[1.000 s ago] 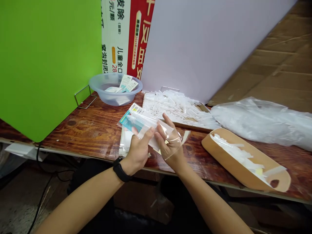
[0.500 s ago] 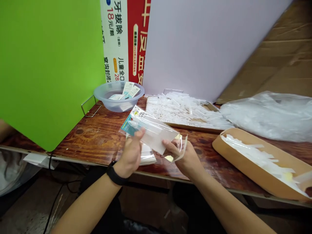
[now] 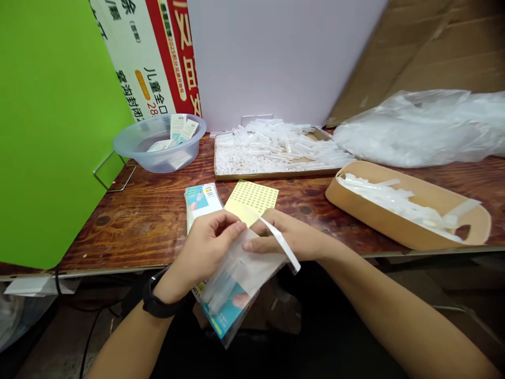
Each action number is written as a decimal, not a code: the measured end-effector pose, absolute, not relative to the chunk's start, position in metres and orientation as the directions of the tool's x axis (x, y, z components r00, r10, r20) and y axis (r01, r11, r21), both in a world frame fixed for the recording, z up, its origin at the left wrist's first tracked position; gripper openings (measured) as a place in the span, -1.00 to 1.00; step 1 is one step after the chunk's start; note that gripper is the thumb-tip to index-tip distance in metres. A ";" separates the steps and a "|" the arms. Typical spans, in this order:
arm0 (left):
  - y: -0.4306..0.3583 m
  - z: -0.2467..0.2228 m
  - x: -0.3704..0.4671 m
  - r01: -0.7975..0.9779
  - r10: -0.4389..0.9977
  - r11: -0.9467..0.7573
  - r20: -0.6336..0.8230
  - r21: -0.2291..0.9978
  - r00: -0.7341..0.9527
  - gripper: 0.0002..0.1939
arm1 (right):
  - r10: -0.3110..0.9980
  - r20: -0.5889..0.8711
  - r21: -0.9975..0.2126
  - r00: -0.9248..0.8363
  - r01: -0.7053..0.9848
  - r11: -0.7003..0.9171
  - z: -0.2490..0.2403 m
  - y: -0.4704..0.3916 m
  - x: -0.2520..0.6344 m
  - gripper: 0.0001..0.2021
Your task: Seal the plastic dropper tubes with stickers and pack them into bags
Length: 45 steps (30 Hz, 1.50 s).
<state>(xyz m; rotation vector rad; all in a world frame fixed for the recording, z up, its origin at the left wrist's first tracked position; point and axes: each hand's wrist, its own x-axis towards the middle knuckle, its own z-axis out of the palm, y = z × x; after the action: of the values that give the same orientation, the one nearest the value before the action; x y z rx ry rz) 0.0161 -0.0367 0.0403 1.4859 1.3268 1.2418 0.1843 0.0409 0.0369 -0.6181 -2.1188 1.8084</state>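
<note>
A clear plastic packet (image 3: 240,279) with a blue-and-white card inside hangs tilted over the table's front edge. My left hand (image 3: 209,242) pinches its upper edge between thumb and fingers. Beside it, my right hand (image 3: 290,237) grips the same edge, fingers bent; a white strip (image 3: 281,243) stands out from the packet there. Behind my left hand lies a stack of printed cards (image 3: 203,199), partly covered by that hand. A yellow sheet of small round stickers (image 3: 254,199) lies just beyond my fingers.
A translucent blue basin (image 3: 158,152) with packets stands at the back left. A shallow tray (image 3: 272,175) holds many white plastic pieces. To the right are an orange-brown container (image 3: 379,226) of white strips and a large clear plastic bag (image 3: 414,131). A green board (image 3: 59,131) stands left.
The packet has swung from above the table to hanging down toward me, its card end now lowest. Both hands have come closer together at its upper edge. The camera view has shifted.
</note>
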 end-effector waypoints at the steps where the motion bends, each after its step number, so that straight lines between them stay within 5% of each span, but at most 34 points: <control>1: -0.035 0.039 0.017 0.192 0.978 -0.161 0.183 0.968 -0.102 -0.85 | 0.549 -0.009 -0.994 -0.836 0.068 0.087 0.034 0.042 0.183 -0.53; 4: -0.031 0.034 0.015 0.086 0.906 -0.195 0.213 0.977 -0.367 -0.83 | 0.705 0.155 -0.984 -0.692 -0.171 0.048 0.028 0.045 0.181 -0.49; 7: -0.029 0.031 0.013 0.008 0.843 -0.239 0.212 0.971 -0.494 -0.80 | 0.756 0.238 -0.971 -0.609 -0.180 0.160 0.027 0.041 0.178 -0.60; 13: -0.027 0.030 0.008 -0.155 0.847 -0.248 0.137 0.956 -0.514 -0.81 | 0.864 0.290 -0.950 -0.412 -0.235 0.207 0.029 0.028 0.170 -0.78; 17: -0.033 0.044 0.004 -0.031 0.797 -0.302 0.235 0.953 -0.556 -0.88 | 0.889 0.316 -0.946 -0.330 -0.175 0.272 0.034 0.025 0.173 -0.83; 22: -0.054 0.062 0.009 -0.057 0.878 -0.160 0.116 0.985 -0.465 -0.82 | 0.895 0.329 -0.941 -0.303 -0.189 0.282 0.045 0.006 0.177 -0.85; 29: -0.064 0.053 0.031 0.212 0.677 -0.452 0.488 0.867 -0.552 -0.93 | 0.722 0.691 -0.722 -0.031 -0.058 0.689 0.048 -0.009 0.175 -0.89; 31: -0.062 0.049 0.036 0.243 0.619 -0.485 0.526 0.840 -0.584 -0.94 | 0.775 0.632 -0.764 0.023 -0.152 0.627 0.047 -0.007 0.173 -0.68; 33: -0.058 0.046 0.036 0.164 0.637 -0.476 0.467 0.864 -0.613 -0.74 | 0.857 0.513 -0.833 -0.040 -0.262 0.487 0.045 -0.002 0.173 -0.55; 35: -0.053 0.045 0.033 -0.006 0.726 -0.432 0.343 0.902 -0.596 -0.65 | 0.906 0.387 -0.891 -0.171 -0.322 0.320 0.042 0.004 0.174 -0.65; 38: -0.046 0.045 0.028 -0.268 0.851 -0.325 0.157 0.907 -0.502 -0.79 | 0.933 0.217 -0.924 -0.286 -0.367 0.102 0.037 0.011 0.175 -0.87; 45: -0.034 0.042 0.021 -0.455 0.870 -0.297 0.042 0.839 -0.491 -0.88 | 0.900 0.110 -0.962 -0.422 -0.274 -0.010 0.026 0.017 0.167 -0.73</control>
<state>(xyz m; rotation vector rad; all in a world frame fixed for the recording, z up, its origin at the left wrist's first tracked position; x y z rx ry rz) 0.0210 -0.0343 0.0425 0.6404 1.0054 1.9010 0.1670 0.0174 0.0259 -0.7178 -1.3303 1.6020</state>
